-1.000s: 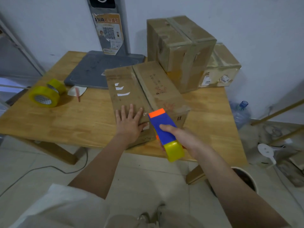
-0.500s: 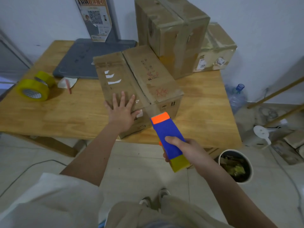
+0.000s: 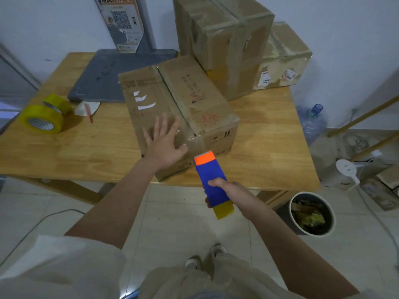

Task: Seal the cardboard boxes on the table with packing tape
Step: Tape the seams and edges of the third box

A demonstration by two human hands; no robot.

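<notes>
A long cardboard box (image 3: 194,98) lies on the wooden table (image 3: 269,147), its two top flaps meeting along a dark centre seam. My left hand (image 3: 164,143) rests flat on the near end of the left flap, fingers spread. My right hand (image 3: 224,188) grips a blue tape dispenser (image 3: 210,180) with an orange front and a yellow tape roll at its rear. The dispenser's orange tip sits just in front of the box's near end face, below the seam. Two boxes wrapped in tape stand behind: a tall one (image 3: 224,39) and a smaller one (image 3: 285,59).
Two yellow tape rolls (image 3: 43,116) lie at the table's left end beside a small white piece with a red stick (image 3: 87,107). A grey stand base (image 3: 108,76) covers the back left. A bin (image 3: 311,212), a water bottle (image 3: 313,119) and a white fan (image 3: 347,171) occupy the floor at right.
My right hand has drawn the dispenser back off the box top, down to just in front of its near end face. My left hand stays flat on the flap.
</notes>
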